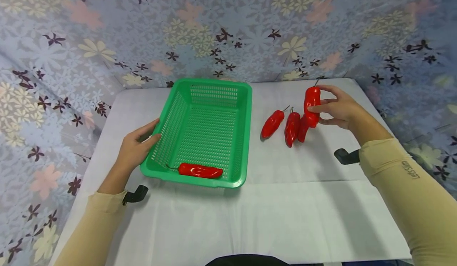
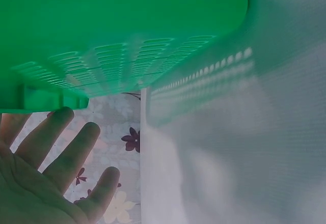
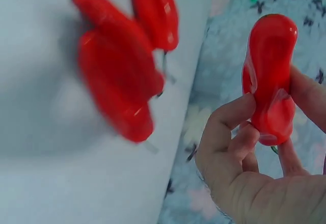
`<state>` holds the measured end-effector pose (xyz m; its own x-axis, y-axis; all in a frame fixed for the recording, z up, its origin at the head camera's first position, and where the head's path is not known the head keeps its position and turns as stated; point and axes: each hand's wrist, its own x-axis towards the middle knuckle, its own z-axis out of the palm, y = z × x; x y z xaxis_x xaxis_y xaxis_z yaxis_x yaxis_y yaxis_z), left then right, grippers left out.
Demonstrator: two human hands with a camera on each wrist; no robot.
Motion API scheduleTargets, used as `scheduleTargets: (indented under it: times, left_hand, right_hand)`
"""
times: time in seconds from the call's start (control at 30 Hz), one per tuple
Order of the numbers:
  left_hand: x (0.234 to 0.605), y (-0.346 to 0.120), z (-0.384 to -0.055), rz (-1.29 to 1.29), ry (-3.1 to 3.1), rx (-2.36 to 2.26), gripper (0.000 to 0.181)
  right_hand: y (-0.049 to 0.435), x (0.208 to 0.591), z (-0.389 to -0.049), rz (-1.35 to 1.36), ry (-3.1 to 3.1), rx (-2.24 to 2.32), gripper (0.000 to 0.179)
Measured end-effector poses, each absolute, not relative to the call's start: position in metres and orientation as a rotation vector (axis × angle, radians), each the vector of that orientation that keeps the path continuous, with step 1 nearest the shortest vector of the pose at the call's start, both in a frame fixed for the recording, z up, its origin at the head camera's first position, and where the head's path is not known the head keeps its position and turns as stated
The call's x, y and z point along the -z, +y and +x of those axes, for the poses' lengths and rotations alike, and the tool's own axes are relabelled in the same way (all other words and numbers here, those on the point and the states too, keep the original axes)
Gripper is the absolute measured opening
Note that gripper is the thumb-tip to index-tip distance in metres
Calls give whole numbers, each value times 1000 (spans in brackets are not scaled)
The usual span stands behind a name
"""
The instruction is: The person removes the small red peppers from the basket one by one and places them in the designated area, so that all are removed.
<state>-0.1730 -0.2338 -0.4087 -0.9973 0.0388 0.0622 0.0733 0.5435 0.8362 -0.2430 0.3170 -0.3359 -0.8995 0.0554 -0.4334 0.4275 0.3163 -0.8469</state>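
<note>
A green plastic basket [image 1: 194,184] with slotted walls stands on the table. Inside, near its front wall, lies one red pepper [image 1: 200,170]. My left hand [image 1: 133,147] holds the basket's left rim, thumb on top; other fingers [image 2: 76,155] spread beside and below the rim. Over on the right, my right hand [image 1: 337,107] grips a red pepper [image 1: 312,99] between thumb and fingers, raised with its stem pointing away. In the right wrist view, this glossy pepper [image 3: 272,66] stands clear of the others. Three more red peppers [image 1: 273,124] lie just left of that hand.
A white cloth [image 1: 285,218] covers the table. Floral fabric [image 1: 228,27] hangs behind its back edge and along both sides. Black camera mounts [image 1: 135,194] stick out from both wrists.
</note>
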Motion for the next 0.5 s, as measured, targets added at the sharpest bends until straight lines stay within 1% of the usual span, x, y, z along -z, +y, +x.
scheduleTargets:
  times: [0.27, 0.5]
  left_hand:
    - [407, -235, -171, -104, -2710, 1478, 49]
    - [406, -232, -171, -120, -2719, 1481, 50]
  right_hand:
    - [350, 350, -234, 501, 2333, 1600, 97]
    - [362, 370, -228, 574, 2313, 1586, 101]
